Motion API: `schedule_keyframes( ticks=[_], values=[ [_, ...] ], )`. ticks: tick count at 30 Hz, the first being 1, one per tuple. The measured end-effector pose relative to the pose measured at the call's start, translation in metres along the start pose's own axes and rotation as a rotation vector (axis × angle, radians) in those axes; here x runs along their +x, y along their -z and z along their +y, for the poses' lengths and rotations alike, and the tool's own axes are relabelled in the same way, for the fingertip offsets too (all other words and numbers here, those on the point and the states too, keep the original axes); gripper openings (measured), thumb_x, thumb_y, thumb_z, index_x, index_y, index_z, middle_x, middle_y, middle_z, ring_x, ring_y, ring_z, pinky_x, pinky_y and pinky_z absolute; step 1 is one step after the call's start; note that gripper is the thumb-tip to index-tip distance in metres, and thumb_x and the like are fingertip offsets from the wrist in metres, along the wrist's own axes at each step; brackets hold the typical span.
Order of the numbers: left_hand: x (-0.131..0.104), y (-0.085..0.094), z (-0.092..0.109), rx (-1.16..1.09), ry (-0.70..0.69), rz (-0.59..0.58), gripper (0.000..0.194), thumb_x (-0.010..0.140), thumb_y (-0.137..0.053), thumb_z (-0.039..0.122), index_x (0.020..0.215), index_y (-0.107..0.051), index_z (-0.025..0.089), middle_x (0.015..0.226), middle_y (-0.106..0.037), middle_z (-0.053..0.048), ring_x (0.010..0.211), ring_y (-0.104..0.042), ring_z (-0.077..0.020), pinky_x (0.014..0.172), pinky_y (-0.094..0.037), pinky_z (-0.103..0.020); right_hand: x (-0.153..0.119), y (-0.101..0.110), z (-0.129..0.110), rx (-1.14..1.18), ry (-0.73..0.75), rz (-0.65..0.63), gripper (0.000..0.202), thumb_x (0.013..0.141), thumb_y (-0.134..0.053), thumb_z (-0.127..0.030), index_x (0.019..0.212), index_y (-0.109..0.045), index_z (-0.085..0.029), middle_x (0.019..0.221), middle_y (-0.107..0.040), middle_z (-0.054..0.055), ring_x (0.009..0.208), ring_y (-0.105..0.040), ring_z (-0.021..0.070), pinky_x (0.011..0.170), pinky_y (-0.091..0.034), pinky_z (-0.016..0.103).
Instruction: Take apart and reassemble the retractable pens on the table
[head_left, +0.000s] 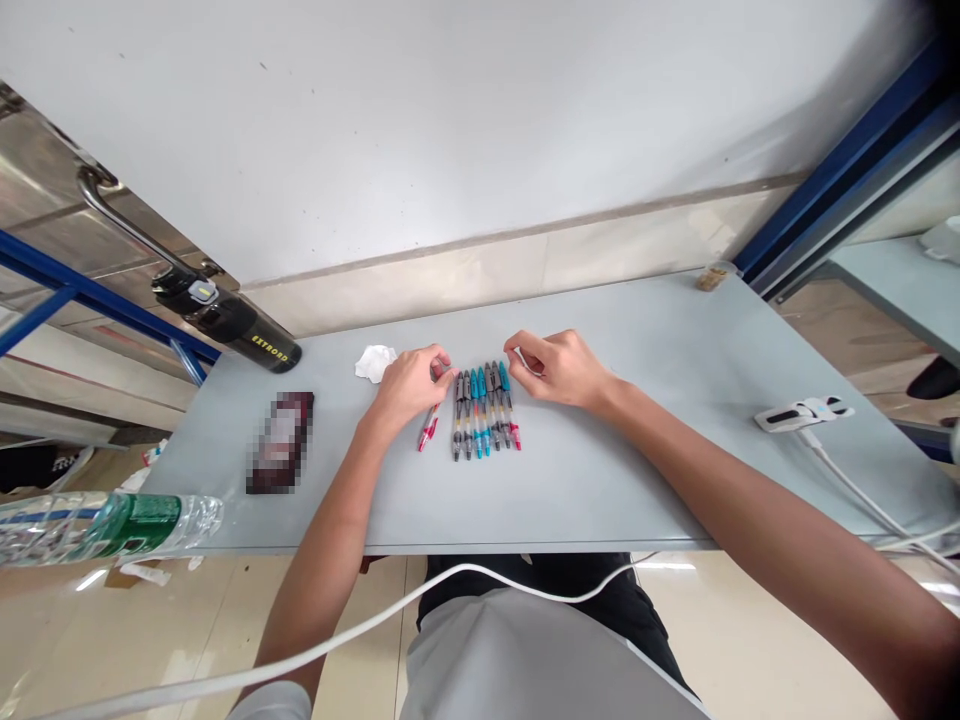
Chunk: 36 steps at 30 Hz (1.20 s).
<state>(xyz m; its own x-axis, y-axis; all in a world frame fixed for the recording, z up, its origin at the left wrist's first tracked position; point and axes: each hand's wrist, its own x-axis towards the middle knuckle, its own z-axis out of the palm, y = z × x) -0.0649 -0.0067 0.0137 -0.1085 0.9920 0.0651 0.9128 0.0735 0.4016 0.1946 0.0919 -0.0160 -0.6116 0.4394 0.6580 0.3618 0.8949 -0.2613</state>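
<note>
A row of several click pens [482,412] with grey and teal upper parts lies side by side on the grey table [600,470]. My left hand [415,383] is at the row's left end, its fingers loosely curled, the thumb tip close to the outermost pen. Under that hand lies a separate red pen [428,430], its upper end hidden by the hand. My right hand [561,366] rests at the right end of the row beside a teal-topped pen [505,380]. Its thumb and forefinger are bent with a gap between them, and nothing shows in them.
Crumpled white tissue [373,363] lies behind my left hand. Further left are a black bottle [240,325], a pixelated dark object [281,443] and a clear plastic bottle [142,522]. On the right are a white device [802,413] with a cable and a small clear container [715,275].
</note>
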Motion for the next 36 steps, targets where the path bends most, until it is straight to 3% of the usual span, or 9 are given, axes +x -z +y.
schedule_keyframes(
  ticks=[7,10,14,18,23,28,36],
  values=[
    [0.003,-0.001,-0.007,-0.334,-0.018,0.029,0.011,0.093,-0.074,0.031,0.091,-0.08,0.022,0.087,-0.081,-0.005,0.082,-0.074,-0.022,0.079,-0.054,-0.036,-0.001,-0.001,-0.002,0.017,0.005,0.0,0.019,0.1,-0.052,-0.025,0.097,-0.07,-0.02,0.055,-0.052,-0.006,0.046,-0.036,0.0104,0.054,-0.029,0.027],
    [0.006,0.004,-0.008,-0.579,-0.021,0.077,0.016,0.092,-0.079,0.036,0.093,-0.082,0.02,0.092,-0.082,-0.006,0.085,-0.074,-0.0207,0.077,-0.056,-0.032,0.0,0.002,-0.004,0.047,-0.022,-0.02,0.02,0.103,-0.049,-0.026,0.099,-0.068,-0.021,0.056,-0.054,-0.006,0.047,-0.037,0.0118,0.054,-0.028,0.028],
    [0.008,0.008,-0.001,-0.938,-0.015,0.17,0.028,0.091,-0.085,0.047,0.094,-0.082,0.019,0.083,-0.076,-0.005,0.071,-0.066,-0.0155,0.064,-0.052,-0.029,0.005,0.008,-0.009,0.2,-0.138,-0.114,0.031,0.114,-0.042,-0.042,0.112,-0.065,-0.021,0.068,-0.065,-0.002,0.053,-0.046,0.0141,0.06,-0.035,0.029],
    [0.007,0.003,0.01,-1.171,-0.062,0.231,0.03,0.09,-0.089,0.046,0.098,-0.082,0.019,0.095,-0.08,-0.008,0.088,-0.076,-0.0194,0.078,-0.061,-0.031,0.007,0.009,-0.015,0.364,-0.204,-0.222,0.039,0.117,-0.042,-0.055,0.12,-0.063,-0.022,0.084,-0.076,0.001,0.062,-0.059,0.0157,0.07,-0.043,0.03],
    [0.005,-0.006,0.017,-1.249,-0.077,0.227,0.031,0.089,-0.092,0.045,0.1,-0.081,0.019,0.099,-0.081,-0.009,0.092,-0.079,-0.0209,0.09,-0.064,-0.037,0.003,0.001,-0.012,0.251,-0.141,-0.237,0.037,0.117,-0.043,-0.051,0.122,-0.065,-0.021,0.082,-0.073,0.002,0.061,-0.053,0.0171,0.064,-0.036,0.03],
    [0.006,-0.013,0.018,-1.266,-0.019,0.318,0.035,0.096,-0.083,0.054,0.097,-0.079,0.02,0.102,-0.078,-0.009,0.086,-0.072,-0.0162,0.076,-0.057,-0.028,0.001,-0.001,-0.005,0.079,-0.111,-0.1,0.034,0.119,-0.04,-0.045,0.121,-0.064,-0.022,0.091,-0.077,0.006,0.06,-0.051,0.0172,0.058,-0.029,0.031],
    [0.007,-0.025,0.019,-1.281,0.084,0.29,0.039,0.096,-0.081,0.058,0.099,-0.078,0.02,0.093,-0.072,-0.006,0.08,-0.064,-0.0138,0.069,-0.052,-0.025,0.002,-0.001,-0.005,0.024,-0.11,0.047,0.029,0.118,-0.042,-0.044,0.116,-0.062,-0.023,0.081,-0.073,0.002,0.055,-0.046,0.0147,0.055,-0.027,0.031]
  ],
)
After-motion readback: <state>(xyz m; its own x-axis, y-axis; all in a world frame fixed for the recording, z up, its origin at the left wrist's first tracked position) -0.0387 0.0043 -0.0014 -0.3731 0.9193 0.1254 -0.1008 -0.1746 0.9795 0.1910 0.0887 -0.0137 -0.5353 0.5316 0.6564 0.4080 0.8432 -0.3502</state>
